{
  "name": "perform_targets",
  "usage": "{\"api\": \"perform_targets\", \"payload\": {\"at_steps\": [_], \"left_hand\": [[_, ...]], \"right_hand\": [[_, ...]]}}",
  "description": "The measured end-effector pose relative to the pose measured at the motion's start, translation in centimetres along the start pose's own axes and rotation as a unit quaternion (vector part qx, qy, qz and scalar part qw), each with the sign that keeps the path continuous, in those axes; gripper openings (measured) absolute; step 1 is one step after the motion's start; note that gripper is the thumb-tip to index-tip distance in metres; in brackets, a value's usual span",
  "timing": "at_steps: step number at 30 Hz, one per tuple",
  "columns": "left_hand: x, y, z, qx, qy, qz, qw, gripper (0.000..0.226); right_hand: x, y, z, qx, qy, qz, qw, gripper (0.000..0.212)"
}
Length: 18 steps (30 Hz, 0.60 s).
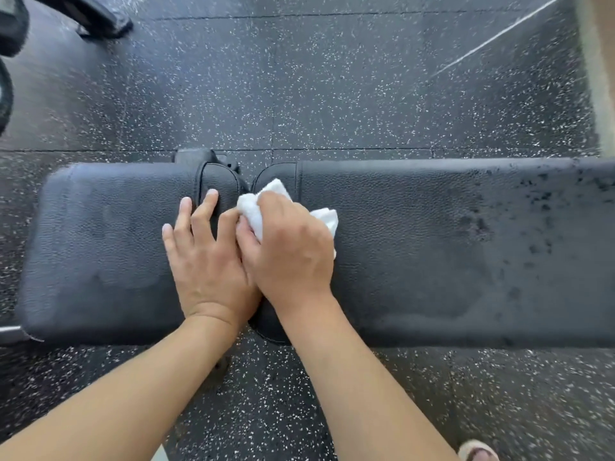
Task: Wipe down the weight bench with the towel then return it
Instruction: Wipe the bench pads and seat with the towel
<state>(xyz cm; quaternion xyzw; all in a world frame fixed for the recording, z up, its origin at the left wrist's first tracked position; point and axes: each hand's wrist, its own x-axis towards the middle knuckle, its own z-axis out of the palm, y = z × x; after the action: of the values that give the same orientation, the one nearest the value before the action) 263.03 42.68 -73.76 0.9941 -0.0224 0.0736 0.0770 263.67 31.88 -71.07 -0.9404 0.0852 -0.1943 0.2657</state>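
Observation:
A black padded weight bench (416, 247) runs left to right across the view, in two pads with a gap near the middle. My right hand (289, 247) holds a bunched white towel (256, 207) against the bench at that gap. My left hand (206, 257) lies flat on the left pad (106, 247), fingers straight and spread, its thumb side touching my right hand. Dark wet-looking spots mark the right part of the bench around (539, 207).
Black rubber flooring with white speckles (332, 94) surrounds the bench. Dark gym equipment (100, 18) stands at the top left. A pale wall edge (599, 78) runs down the right side. My light shoe (477, 451) shows at the bottom right.

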Motion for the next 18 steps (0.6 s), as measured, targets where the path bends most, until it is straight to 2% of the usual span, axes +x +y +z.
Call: {"api": "perform_targets", "payload": {"at_steps": [4, 8, 11, 14, 16, 18], "left_hand": [[-0.2, 0.2, -0.4, -0.011, -0.008, 0.007, 1.0, 0.043], [-0.1, 0.5, -1.2, -0.017, -0.017, 0.006, 1.0, 0.051], [-0.1, 0.6, -1.2, -0.019, -0.019, 0.004, 1.0, 0.051], [0.0, 0.4, -1.2, -0.019, -0.018, 0.01, 1.0, 0.05], [-0.1, 0.4, -1.2, -0.02, -0.018, 0.01, 1.0, 0.05], [-0.1, 0.3, -0.9, -0.017, -0.013, 0.01, 1.0, 0.048]], "right_hand": [[-2.6, 2.6, -3.2, 0.029, -0.013, -0.033, 0.999, 0.025], [-7.9, 10.9, -10.3, -0.042, -0.025, -0.066, 0.997, 0.026], [-10.2, 16.2, -14.3, -0.103, -0.001, -0.027, 0.994, 0.023], [-9.8, 15.1, -13.2, -0.12, 0.03, 0.004, 0.992, 0.022], [-8.3, 11.4, -10.6, -0.098, 0.023, -0.042, 0.994, 0.026], [-6.8, 6.7, -7.5, -0.019, -0.006, -0.095, 0.995, 0.025]]}}
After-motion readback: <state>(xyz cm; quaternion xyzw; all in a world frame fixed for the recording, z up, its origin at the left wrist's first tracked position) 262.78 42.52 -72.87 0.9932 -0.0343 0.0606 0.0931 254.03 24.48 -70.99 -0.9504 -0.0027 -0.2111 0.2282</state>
